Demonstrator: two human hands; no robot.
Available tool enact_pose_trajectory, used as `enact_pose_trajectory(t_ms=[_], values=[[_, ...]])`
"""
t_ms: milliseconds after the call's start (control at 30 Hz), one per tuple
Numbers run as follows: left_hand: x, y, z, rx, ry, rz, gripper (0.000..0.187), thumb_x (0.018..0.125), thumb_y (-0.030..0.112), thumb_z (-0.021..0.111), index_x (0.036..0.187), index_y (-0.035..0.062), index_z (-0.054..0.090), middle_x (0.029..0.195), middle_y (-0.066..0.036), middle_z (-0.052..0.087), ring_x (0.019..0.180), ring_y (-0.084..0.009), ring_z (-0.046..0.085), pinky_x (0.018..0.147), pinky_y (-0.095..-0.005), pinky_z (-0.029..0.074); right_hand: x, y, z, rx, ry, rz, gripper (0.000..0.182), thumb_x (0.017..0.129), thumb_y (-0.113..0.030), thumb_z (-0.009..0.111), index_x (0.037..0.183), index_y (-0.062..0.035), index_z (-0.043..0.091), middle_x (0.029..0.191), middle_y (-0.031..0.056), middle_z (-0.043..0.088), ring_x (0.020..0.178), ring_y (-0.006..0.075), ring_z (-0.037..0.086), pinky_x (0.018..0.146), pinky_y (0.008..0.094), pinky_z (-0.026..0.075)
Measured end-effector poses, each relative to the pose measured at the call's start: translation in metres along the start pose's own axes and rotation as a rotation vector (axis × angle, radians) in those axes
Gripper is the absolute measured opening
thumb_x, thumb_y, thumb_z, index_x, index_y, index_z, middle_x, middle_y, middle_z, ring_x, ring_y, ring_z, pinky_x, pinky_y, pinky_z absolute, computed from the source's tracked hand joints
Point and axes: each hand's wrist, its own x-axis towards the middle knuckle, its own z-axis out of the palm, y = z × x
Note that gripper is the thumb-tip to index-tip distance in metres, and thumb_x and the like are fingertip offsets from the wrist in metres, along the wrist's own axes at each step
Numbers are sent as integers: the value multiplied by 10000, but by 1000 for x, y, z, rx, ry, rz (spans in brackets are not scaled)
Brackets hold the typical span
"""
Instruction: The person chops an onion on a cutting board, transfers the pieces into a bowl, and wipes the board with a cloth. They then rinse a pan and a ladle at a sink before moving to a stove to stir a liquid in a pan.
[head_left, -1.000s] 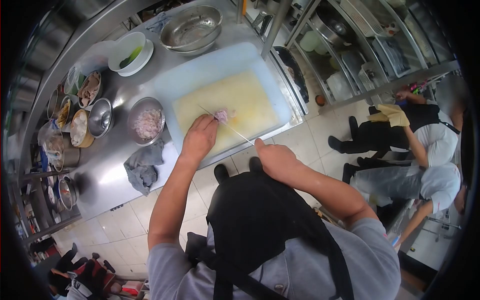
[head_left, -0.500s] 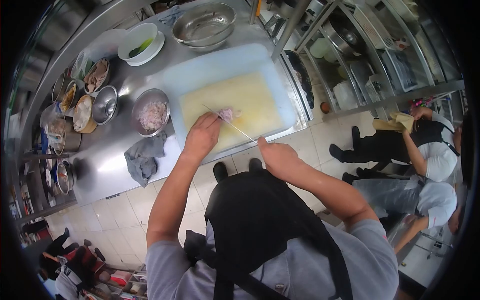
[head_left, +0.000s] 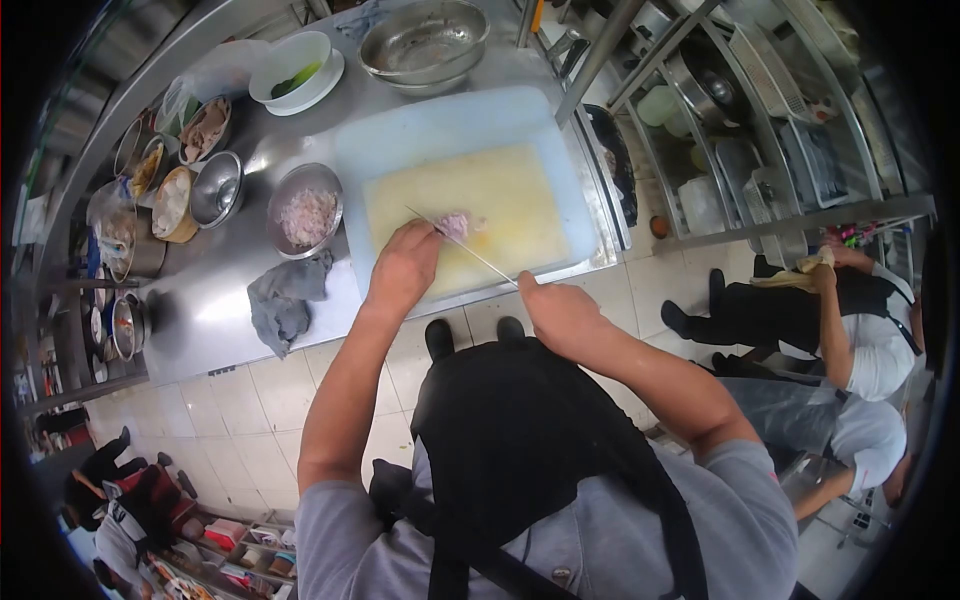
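Observation:
My right hand [head_left: 560, 315] is closed around the handle of a knife [head_left: 480, 258]. Its thin blade slants up and left over the yellowed cutting board [head_left: 520, 190]. My left hand [head_left: 405, 265] rests on the board's near left part, fingers bent together against the blade; whatever lies under them is hidden. Just beyond the blade sits a small heap of chopped pale purple onion [head_left: 455, 224]. A steel bowl [head_left: 337, 222] left of the board holds more chopped onion [head_left: 308, 217].
A larger bluish board [head_left: 440, 120] lies under the yellowed one. A grey cloth [head_left: 280, 310] is near the counter's front edge. Several bowls of food stand at left, including a white bowl [head_left: 260, 80]; a steel basin [head_left: 375, 65] is behind. Co-workers [head_left: 860, 340] stand at right.
The view has shifted slightly. Both hands and the knife stay nearly in place, and the onion heap looks a little more gathered beside the blade.

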Motion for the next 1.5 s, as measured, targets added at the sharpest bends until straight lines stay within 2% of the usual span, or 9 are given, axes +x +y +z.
enact_pose_trajectory(t_ms=[233,300,400,800,933,1067,1133,1233,1500], values=[[0,4,-4,2,4,-44,88,843,5,659,930,5,673,1035,-158,683,1042,-351,649,924,-431,540,-4,0,-15,-16,-64,-7,277,803,64,543,1070,84,471,750,261,667,764,456,688,690,540,545],[1,4,-2,23,53,-67,86,823,17,724,905,20,697,1026,-134,699,1009,-334,667,885,-415,555,3,4,-8,-18,-64,3,277,805,65,541,1073,81,471,754,261,668,770,454,690,692,538,546],[2,4,-4,27,80,-64,81,822,31,736,897,20,706,1012,-134,708,997,-334,667,882,-412,556,2,1,-17,-25,-63,10,270,808,66,538,1070,75,473,755,258,669,773,452,692,691,537,546],[2,11,-6,-26,124,-149,33,813,5,713,828,9,684,939,-141,700,973,-339,656,881,-424,537,5,5,-11,-44,-77,-3,266,803,74,535,1063,66,477,770,255,675,772,448,692,688,533,545],[2,8,-8,-37,123,-140,34,812,13,715,825,8,683,931,-137,698,972,-334,654,878,-421,536,3,1,-22,-62,-74,-11,268,805,75,537,1066,67,477,767,252,675,772,449,691,696,536,546],[1,10,-8,-4,94,-129,40,797,9,715,832,11,694,938,-135,703,973,-333,658,880,-420,541,6,10,-5,-69,-56,-30,274,807,77,532,1075,70,477,765,252,674,771,449,691,698,537,546],[3,12,-11,33,84,-103,24,799,2,697,820,7,688,930,-134,697,974,-333,652,894,-420,532,7,1,-19,-86,-103,7,253,814,60,556,1062,53,508,841,265,695,849,445,703,747,526,558],[2,15,-13,45,88,-96,48,773,-7,692,819,9,694,926,-129,697,986,-330,650,905,-416,532,-2,6,-14,-62,-63,-49,279,816,63,527,1090,70,474,764,252,672,766,453,687,697,549,540],[2,16,-13,79,96,-82,40,776,-5,712,806,17,697,938,-126,701,992,-333,652,889,-423,541,3,11,-6,-64,-54,-49,272,818,54,533,1084,58,476,768,242,678,776,450,690,702,551,538]])
